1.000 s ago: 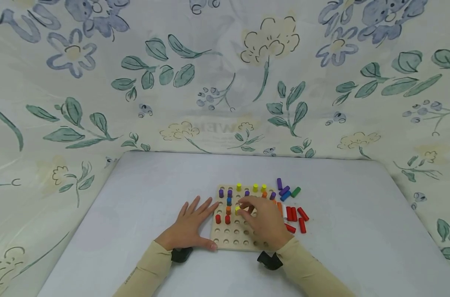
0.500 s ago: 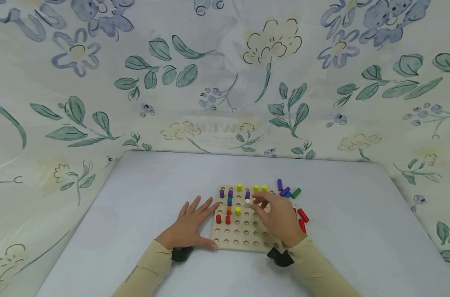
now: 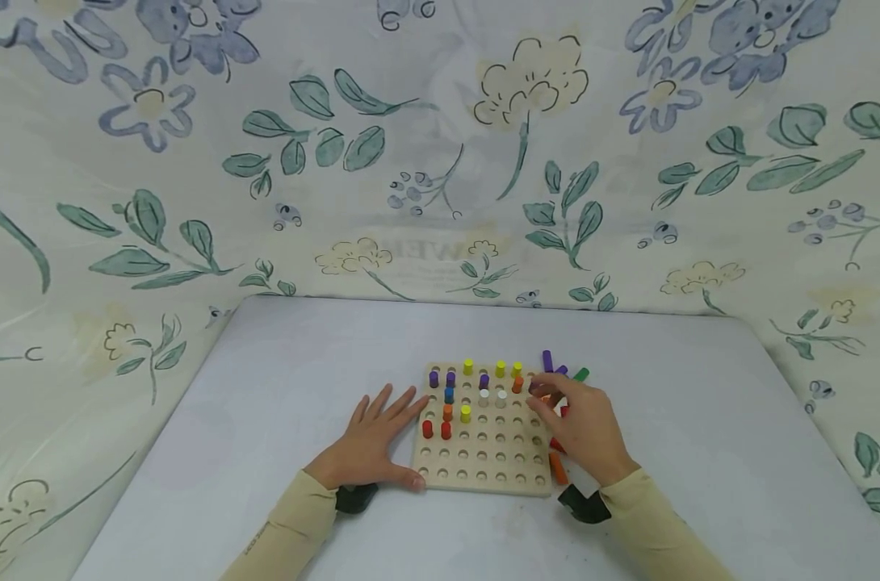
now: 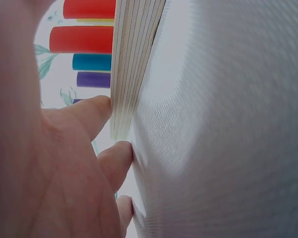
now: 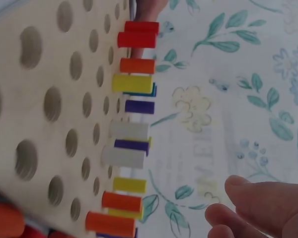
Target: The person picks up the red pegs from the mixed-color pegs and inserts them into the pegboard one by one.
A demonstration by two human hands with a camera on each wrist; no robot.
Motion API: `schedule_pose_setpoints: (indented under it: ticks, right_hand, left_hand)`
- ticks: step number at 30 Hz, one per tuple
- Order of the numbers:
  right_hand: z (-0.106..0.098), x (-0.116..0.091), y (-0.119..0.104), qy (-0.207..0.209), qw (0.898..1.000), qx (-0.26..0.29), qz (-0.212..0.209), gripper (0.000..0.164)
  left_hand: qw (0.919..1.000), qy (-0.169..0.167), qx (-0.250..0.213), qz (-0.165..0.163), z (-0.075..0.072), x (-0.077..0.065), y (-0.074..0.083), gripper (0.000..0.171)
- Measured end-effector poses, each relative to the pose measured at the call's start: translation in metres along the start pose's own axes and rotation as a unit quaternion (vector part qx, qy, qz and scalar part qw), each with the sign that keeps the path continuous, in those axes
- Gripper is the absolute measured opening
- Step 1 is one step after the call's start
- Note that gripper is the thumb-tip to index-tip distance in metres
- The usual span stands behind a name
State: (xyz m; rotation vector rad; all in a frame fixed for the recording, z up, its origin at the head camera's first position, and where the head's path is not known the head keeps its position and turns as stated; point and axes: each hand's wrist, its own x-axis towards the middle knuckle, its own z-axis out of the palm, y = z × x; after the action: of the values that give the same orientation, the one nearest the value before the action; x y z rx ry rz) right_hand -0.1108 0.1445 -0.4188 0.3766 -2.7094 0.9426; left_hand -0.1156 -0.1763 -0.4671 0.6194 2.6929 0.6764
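A wooden pegboard (image 3: 484, 466) lies on the table with coloured pegs upright in some holes. My left hand (image 3: 370, 444) lies spread along its left side, fingers straight; a fingertip touches the board edge (image 4: 131, 54). Near it stand two red pegs (image 3: 436, 429). My right hand (image 3: 588, 424) hovers over the board's right side, thumb and fingers loosely bent. In the right wrist view its fingers (image 5: 258, 203) show no peg between them, apart from the orange peg (image 5: 111, 224) standing in the board. Two white pegs (image 5: 124, 157) stand mid-board, beside a yellow peg (image 3: 465, 414).
Loose pegs lie right of the board, partly behind my right hand: a purple peg (image 3: 547, 360), a green peg (image 3: 581, 374) and an orange peg (image 3: 559, 468) among them. A flowered cloth (image 3: 440, 161) hangs behind the table (image 3: 324, 339).
My right hand has moved rightward from the yellow peg, over the middle, to the board's right edge. Two white pegs now show standing in the board. My left hand stays put.
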Motion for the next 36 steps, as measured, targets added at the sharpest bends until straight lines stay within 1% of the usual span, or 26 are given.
schedule_pose_setpoints:
  ticks: [3,12,17,22,30,36]
  right_hand:
    - [-0.003,-0.002,0.006,-0.004,1.000,-0.004,0.012,0.031]
    - [-0.012,-0.010,0.022,0.009,1.000,-0.013,0.014,0.026]
    - [-0.016,-0.013,0.033,0.018,1.000,-0.009,0.022,0.028]
    - [-0.020,-0.016,0.047,0.023,0.999,-0.028,0.030,0.030]
    - [-0.022,-0.019,0.069,0.027,0.999,-0.032,0.015,0.028]
    - [-0.022,-0.020,0.080,0.030,0.999,-0.034,0.020,0.028]
  left_hand:
    - [1.0000,-0.001,0.000,0.001,0.000,0.000,0.000,0.117]
    - [1.0000,-0.001,-0.003,0.001,0.000,-0.001,-0.001,0.117]
    - [1.0000,0.001,-0.002,0.005,0.000,0.000,-0.001,0.117]
    - [1.0000,0.000,-0.003,0.007,0.001,0.000,-0.002,0.117]
    - [1.0000,-0.002,-0.001,0.003,0.000,-0.001,-0.002,0.116]
    - [1.0000,-0.001,0.000,0.008,0.000,-0.001,-0.002,0.116]
